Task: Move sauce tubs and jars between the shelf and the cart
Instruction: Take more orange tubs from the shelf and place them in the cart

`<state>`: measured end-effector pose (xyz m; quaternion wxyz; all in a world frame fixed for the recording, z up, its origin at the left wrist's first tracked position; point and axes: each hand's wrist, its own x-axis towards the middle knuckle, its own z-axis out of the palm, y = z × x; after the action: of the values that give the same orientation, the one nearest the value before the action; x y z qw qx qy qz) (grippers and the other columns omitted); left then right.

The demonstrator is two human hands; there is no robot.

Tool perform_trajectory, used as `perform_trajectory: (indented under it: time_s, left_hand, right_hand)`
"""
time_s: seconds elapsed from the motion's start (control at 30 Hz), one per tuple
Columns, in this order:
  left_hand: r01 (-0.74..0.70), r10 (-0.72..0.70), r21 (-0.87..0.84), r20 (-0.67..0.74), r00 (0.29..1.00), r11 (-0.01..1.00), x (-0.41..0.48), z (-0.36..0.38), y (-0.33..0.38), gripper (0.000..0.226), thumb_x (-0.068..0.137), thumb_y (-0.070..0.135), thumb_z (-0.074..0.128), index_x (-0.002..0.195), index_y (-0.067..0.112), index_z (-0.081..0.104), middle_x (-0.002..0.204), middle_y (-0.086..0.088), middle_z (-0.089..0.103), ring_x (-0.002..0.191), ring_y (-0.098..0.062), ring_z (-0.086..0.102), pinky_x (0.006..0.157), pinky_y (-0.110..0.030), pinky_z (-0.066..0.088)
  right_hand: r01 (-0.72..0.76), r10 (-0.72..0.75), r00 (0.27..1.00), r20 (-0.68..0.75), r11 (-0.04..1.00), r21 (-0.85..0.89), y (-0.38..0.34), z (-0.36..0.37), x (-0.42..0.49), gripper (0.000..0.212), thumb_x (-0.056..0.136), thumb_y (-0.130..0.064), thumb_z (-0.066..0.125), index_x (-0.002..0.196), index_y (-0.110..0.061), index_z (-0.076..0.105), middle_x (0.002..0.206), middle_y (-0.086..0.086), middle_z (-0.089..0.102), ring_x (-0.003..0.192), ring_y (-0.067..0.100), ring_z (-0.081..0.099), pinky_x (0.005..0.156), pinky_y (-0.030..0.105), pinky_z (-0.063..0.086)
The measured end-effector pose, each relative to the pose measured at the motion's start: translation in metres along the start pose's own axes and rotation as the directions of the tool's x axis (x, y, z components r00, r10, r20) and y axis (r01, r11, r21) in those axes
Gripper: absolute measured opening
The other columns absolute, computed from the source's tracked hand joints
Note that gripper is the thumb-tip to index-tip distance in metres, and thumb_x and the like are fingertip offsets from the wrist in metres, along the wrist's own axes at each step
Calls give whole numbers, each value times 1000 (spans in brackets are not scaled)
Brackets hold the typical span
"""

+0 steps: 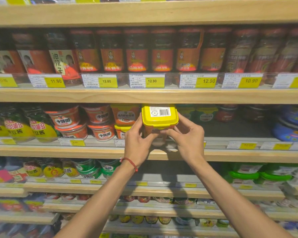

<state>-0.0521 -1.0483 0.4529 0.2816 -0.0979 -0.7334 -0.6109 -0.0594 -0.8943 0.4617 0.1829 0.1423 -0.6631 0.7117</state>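
Observation:
A sauce tub (159, 117) with a yellow lid and an orange body hangs just above the front edge of the middle shelf (93, 151). A white barcode sticker sits on its lid. My left hand (138, 140) grips its left side and my right hand (186, 136) grips its right side, fingers curled under the lid's rim. To its left on the same shelf stand two stacked tubs of the same kind (125, 115) and several round orange tubs (65, 119). Most of the held tub's body is hidden by my fingers. No cart is in view.
Dark chilli sauce jars (136, 52) with red labels fill the shelf above, behind price tags. Right of the held tub the middle shelf has a gap, then green-lidded tubs (206, 114) at the back and blue packs (292, 124). Lower shelves hold green tubs (244, 172) and jars.

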Motion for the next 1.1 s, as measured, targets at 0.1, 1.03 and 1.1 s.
perform_trajectory:
  time_s: [0.1,1.03,1.1]
  left_hand:
    - [65,-71,-84,-70,995,994,4,3,0,63,75,1,85,134,12,65,121,12,73,115,0,65,97,-17,51]
    - [191,-164,61,-301,939,980,23,17,-9,16,83,12,83,88,1,72,84,-1,76,83,0,72,86,-23,60]
    - [209,-194,7,-347,918,978,21,21,-6,23,81,10,84,100,1,74,95,-3,77,91,-4,73,88,-25,60]
  right_hand:
    - [19,-14,998,65,997,-72,5,-1,5,45,89,7,75,132,-7,70,121,-2,78,119,10,71,106,31,55]
    - [-72,56,996,-65,957,-281,33,9,35,30,98,-23,73,121,-4,72,117,9,76,104,6,74,93,25,61]
    - [-85,76,996,-41,955,-284,35,8,34,32,99,-22,71,126,-4,68,120,10,74,103,7,75,91,28,62]
